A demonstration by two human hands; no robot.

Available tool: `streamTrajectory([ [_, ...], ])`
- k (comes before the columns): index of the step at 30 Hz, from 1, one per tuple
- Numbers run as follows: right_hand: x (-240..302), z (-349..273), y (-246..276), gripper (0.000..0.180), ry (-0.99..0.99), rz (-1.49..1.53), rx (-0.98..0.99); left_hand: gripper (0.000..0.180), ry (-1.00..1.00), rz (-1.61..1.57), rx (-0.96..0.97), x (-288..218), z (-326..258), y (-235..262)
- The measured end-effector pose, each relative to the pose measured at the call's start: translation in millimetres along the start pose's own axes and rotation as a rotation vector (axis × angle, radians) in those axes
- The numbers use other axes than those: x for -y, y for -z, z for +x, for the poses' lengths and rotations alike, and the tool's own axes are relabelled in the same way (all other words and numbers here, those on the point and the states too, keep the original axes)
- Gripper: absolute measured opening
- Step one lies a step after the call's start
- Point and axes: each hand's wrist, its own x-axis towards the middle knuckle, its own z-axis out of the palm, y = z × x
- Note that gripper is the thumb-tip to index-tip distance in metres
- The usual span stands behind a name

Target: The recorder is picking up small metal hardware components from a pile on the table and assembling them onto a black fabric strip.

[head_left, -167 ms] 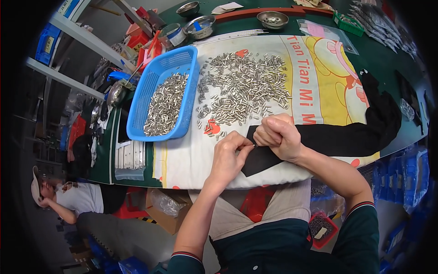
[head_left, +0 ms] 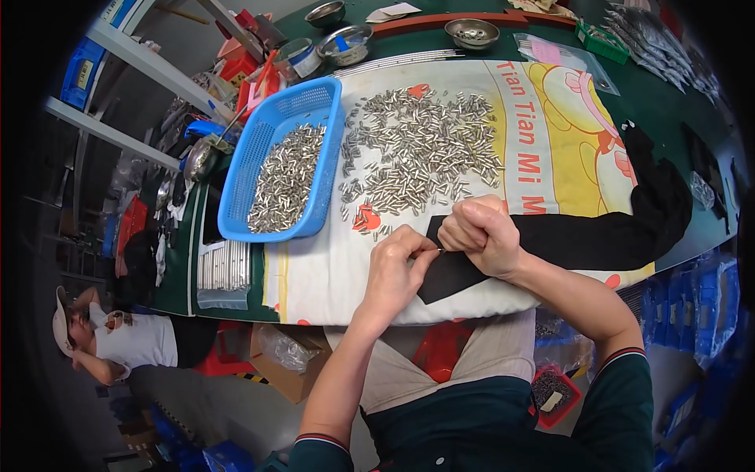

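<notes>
Over the near edge of the towel, my left hand [head_left: 391, 269] pinches a tiny shiny metal pin [head_left: 441, 250] between thumb and forefinger, mostly hidden by the fingertips. My right hand [head_left: 485, 234] is curled into a fist against those fingertips, thumb on top; whatever lies inside it is hidden. Beneath both hands stretches a black cloth [head_left: 578, 240], bunched at its right end. Many small silvery metal pins [head_left: 425, 153] lie loose on the printed towel [head_left: 515, 94] beyond my hands. To the left, a blue plastic basket [head_left: 333, 141] holds a heap of similar pins [head_left: 287, 181].
Metal bowls [head_left: 472, 34] and long thin rods [head_left: 401, 61] line the far side. A bag of short rods [head_left: 224, 267] lies left of the towel. A green tray [head_left: 602, 43] stands far right. A red bin [head_left: 554, 397] is by my legs; another person [head_left: 134, 338] sits at left.
My hands hold nearly the same pose and place. The person at left has raised an arm toward the head.
</notes>
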Motion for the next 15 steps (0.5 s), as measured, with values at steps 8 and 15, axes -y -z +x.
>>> streamTrajectory([
  [8,-0.3,-0.5,-1.4,0.043,-0.011,0.001,-0.029,0.006,0.009,-0.007,0.002,-1.4,0.7,1.0],
  [15,-0.1,0.2,-1.7,0.044,0.008,0.017,-0.037,0.006,0.004,-0.004,0.008,-1.0,1.5,1.7],
])
